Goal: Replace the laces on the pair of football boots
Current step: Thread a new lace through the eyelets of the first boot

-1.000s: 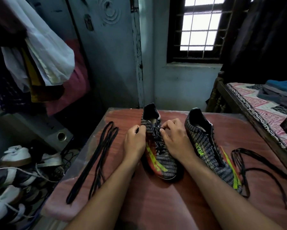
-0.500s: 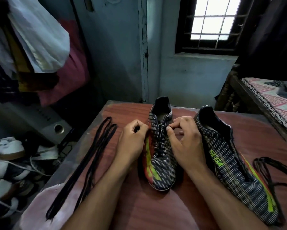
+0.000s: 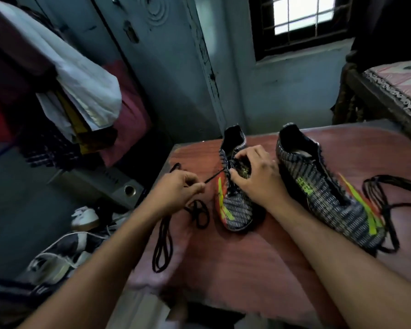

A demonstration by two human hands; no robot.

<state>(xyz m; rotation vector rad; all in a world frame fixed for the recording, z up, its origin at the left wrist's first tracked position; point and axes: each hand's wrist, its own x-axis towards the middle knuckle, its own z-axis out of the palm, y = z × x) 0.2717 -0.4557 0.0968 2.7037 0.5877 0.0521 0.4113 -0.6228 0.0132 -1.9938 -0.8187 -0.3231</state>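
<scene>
Drawn away leftward from the near boot on the worktop since a moment ago, left hand pinching a now taut lace end, right hand gripping the eyelets: unthreading under way, far boot laceless beyond.
</scene>
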